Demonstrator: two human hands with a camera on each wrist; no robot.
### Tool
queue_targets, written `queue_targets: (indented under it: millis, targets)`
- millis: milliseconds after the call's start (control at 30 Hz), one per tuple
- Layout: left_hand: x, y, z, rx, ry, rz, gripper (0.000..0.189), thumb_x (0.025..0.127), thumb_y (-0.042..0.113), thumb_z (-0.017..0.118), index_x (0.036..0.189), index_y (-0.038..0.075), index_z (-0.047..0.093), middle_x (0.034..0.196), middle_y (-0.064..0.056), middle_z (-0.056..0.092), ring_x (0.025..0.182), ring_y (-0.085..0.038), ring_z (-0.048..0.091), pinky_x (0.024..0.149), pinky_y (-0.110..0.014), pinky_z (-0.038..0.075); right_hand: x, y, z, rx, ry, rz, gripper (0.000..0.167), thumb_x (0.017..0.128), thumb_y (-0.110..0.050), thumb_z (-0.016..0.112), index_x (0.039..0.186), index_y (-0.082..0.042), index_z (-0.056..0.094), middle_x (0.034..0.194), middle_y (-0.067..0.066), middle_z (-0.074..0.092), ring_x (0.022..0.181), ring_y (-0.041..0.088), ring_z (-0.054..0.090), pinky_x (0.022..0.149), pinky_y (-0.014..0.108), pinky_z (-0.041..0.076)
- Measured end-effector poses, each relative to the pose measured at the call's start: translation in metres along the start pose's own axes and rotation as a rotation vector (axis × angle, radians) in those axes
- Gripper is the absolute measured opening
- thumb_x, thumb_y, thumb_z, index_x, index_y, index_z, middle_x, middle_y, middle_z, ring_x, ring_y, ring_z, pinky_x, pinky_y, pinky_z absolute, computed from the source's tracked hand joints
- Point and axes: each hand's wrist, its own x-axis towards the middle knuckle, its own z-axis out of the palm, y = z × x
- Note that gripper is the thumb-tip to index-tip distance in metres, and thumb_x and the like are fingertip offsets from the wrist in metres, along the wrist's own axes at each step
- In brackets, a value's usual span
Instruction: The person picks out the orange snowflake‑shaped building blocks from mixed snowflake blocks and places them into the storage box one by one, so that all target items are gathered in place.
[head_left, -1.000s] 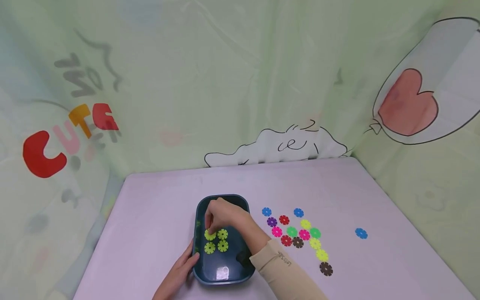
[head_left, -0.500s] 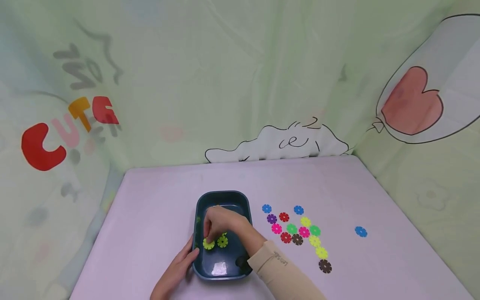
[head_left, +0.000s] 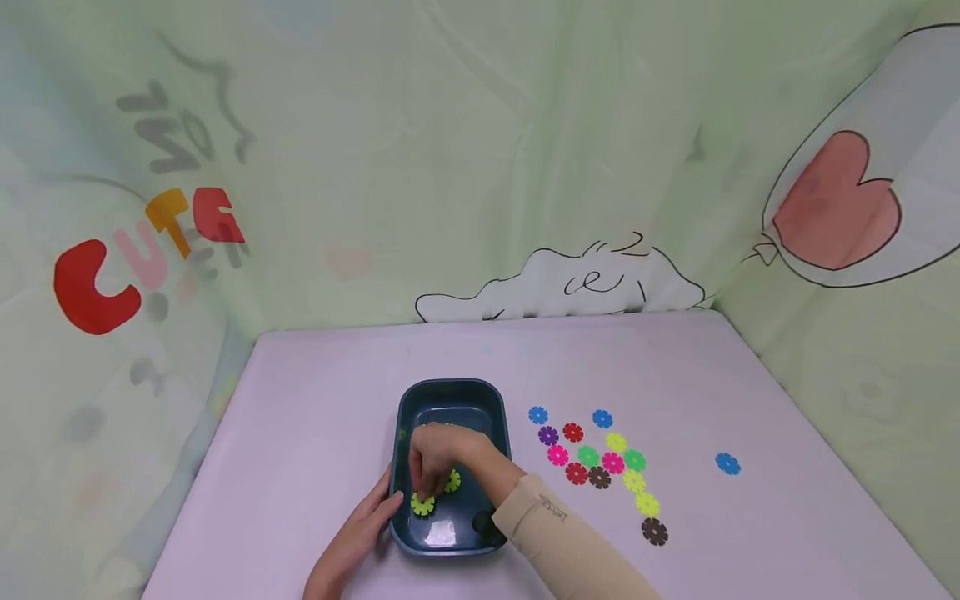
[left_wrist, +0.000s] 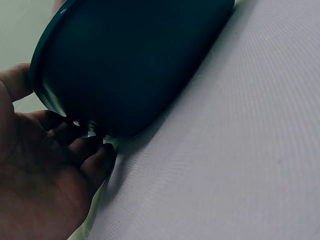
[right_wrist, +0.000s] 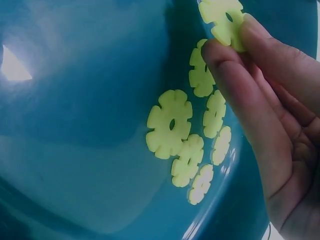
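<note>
In the head view, a dark teal rectangular tray [head_left: 450, 534] lies on the table. My left hand [head_left: 362, 525] holds its near left side, thumb at the rim [left_wrist: 37, 52] and fingers against the outer wall in the left wrist view. Over the tray, my right hand [head_left: 444, 450] pinches a yellow-green snowflake disc [right_wrist: 210, 10] between thumb and fingertips. Several more yellow-green discs [right_wrist: 162, 117] lie on the tray floor, grouped in rows beneath it. From the head view, the right hand hides most of those.
Right of the tray, several coloured discs [head_left: 588, 456] lie loose on the pale table [head_left: 322, 400]: blue, purple, red, pink, green, yellow and brown. One blue disc [head_left: 727, 464] sits apart, farther right. A printed curtain [head_left: 337, 167] stands behind the table.
My right hand has moved toward the near end of the tray, from the upper disc rows to a disc nearer me. The left hand has stayed at the tray's side.
</note>
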Motion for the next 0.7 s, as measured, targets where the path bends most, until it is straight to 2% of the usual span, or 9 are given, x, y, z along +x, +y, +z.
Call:
queue_targets:
  millis: [467,700]
  targets:
    - [0.0003,0.0013,0.0000,0.005,-0.008,0.034,0.069,0.102,0.039,0.045,0.156,0.010,0.015,0.164,-0.017,0.008,0.151,-0.039,0.005,0.119,-0.055,0.015,0.0028,-0.0038,0.0040,-0.054,-0.036,0.034,0.005,0.078,0.000,0.078,0.076,-0.003,0.075,0.069,0.005,0.070,0.065,0.021,0.073,0.062,0.029,0.061]
    - [-0.0004,0.0004,0.0000,0.008,0.002,0.017,0.070,0.101,0.042,0.046,0.157,0.011,0.016,0.164,-0.015,0.009,0.151,-0.037,0.006,0.119,-0.056,0.016,0.0023,-0.0047,0.0014,-0.066,-0.018,0.041,0.008,0.079,0.001,0.077,0.075,-0.005,0.074,0.069,0.003,0.070,0.066,0.018,0.072,0.062,0.028,0.061]
